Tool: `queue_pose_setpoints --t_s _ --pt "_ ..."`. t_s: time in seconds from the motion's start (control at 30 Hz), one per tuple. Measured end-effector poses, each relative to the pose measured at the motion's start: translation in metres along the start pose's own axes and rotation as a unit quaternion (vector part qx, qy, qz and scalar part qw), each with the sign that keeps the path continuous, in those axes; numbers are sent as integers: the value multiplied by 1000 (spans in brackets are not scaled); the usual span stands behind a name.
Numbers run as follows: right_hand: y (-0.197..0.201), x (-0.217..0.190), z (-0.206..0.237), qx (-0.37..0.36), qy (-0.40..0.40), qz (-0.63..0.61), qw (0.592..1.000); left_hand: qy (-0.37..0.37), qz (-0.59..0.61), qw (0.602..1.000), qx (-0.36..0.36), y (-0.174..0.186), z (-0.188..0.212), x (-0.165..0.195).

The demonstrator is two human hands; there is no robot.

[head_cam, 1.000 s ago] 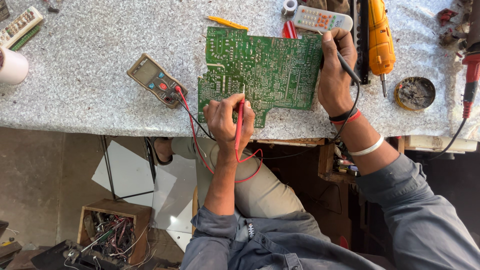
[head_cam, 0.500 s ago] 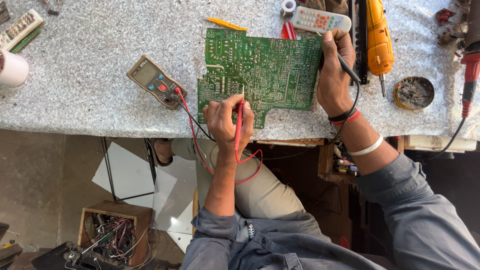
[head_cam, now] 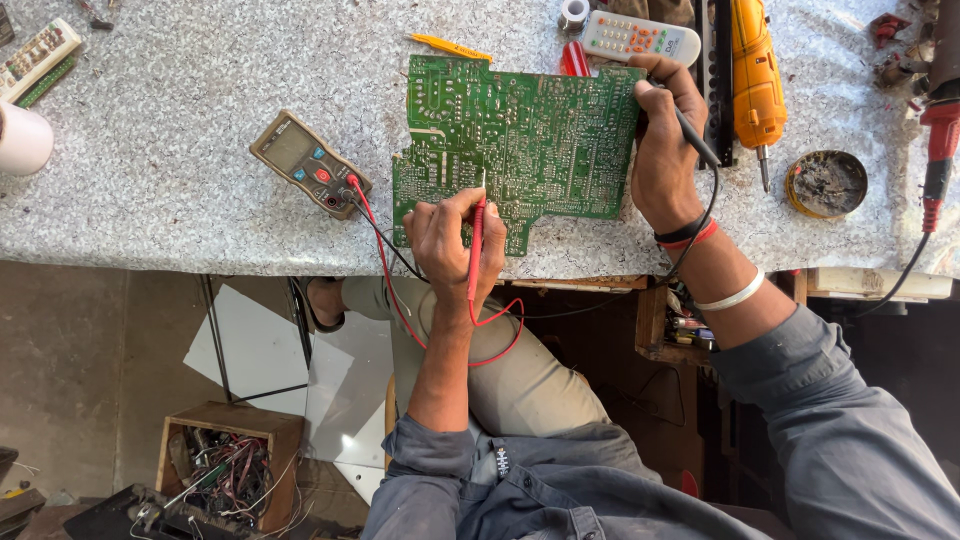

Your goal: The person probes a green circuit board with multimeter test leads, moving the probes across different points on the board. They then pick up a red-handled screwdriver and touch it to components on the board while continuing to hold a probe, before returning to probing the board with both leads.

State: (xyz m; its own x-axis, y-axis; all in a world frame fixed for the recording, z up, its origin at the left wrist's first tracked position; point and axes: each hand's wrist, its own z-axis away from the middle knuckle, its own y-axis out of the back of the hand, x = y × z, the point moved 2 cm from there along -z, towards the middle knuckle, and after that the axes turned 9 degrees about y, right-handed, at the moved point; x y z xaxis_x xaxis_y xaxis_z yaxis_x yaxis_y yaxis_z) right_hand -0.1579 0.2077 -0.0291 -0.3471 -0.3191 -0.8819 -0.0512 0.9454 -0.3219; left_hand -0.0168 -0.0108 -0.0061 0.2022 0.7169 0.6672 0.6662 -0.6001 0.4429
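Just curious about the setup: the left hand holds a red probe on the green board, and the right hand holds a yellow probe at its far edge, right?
Not quite. The head view shows the right hand holding a black probe, not a yellow one. The left hand does hold the red probe on the green board.

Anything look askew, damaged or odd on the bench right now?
Nothing looks damaged or spilled. The green circuit board lies flat; its notched outline seems to be its cut shape. The left hand holds a red probe, the right hand a black probe.

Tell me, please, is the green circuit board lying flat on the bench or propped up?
Flat. The board lies solder side up on the bench, with the left hand resting on its near edge and the right hand at its right edge.
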Motion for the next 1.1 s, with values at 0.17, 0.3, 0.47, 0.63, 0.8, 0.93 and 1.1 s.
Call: queue_pose_setpoints --t_s 0.17,0.3,0.47,0.63,0.8,0.93,1.1 --pt "-1 -2 -1 -15 17 11 1000 1 -1 1000 -1 0 0 0" --pt "-1 -3 0 -18 30 32 999 -2 -2 1000 0 -1 0 0" --pt "-2 -6 2 -34 61 73 995 -2 0 1000 2 -1 0 0" --pt "-5 -9 5 -28 74 101 992 -5 -2 1000 1 -1 -1 -1" --pt "-5 -8 4 -19 73 108 991 -2 -5 1000 2 -1 0 -1" --pt "-2 -7 4 -20 68 108 992 -1 -1 1000 1 -1 1 -1" --pt "-1 -5 4 -21 72 109 991 -1 -4 1000 2 -1 2 -1"
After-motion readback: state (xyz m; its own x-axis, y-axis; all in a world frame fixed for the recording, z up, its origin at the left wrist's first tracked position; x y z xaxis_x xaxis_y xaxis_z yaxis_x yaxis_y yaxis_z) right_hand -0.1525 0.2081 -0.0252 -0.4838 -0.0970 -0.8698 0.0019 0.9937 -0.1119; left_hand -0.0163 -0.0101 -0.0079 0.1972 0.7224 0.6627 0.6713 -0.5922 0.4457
